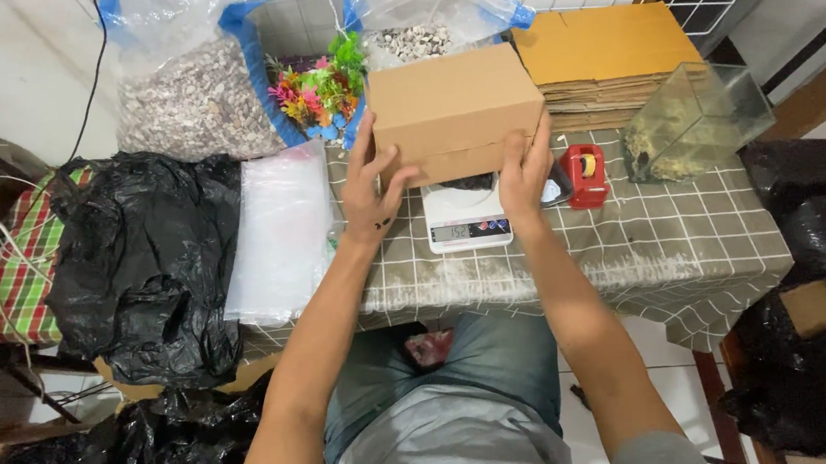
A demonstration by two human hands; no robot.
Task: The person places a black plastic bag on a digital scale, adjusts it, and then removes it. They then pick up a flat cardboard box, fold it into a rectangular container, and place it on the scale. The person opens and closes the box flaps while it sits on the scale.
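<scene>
- Brown cardboard box (452, 106), closed and plain, sits on a white digital scale (468, 220) near the middle of the counter (669, 241), which is covered with a grey checked cloth.
- Left hand (370, 186) grips the box's left end, thumb on the front face and fingers spread up the side wall.
- Right hand (526, 169) grips the box's right front corner, fingers wrapped up over the edge; both hands clasp the box between them.
- Only the front strip of the scale, with its lit display, shows below the box.
- Just right of the scale, touching or nearly touching it, stands a red tape dispenser (582, 174).
- Further right on the counter is a small glass tank (694, 121), tilted, with pale gravel in its bottom.
- Behind the box lies a stack of flattened cardboard sheets (605, 50).
- At the back left, clear plastic bags of gravel (191, 97) stand beside a bunch of bright plastic plants (321, 90); another bag of pebbles (417, 35) rises right behind the box.
- Left of the scale lies a pile of clear plastic sleeves (280, 233), and beside it a crumpled black plastic bag (140, 263).
- The person sits at the counter in a grey shirt and jeans.
</scene>
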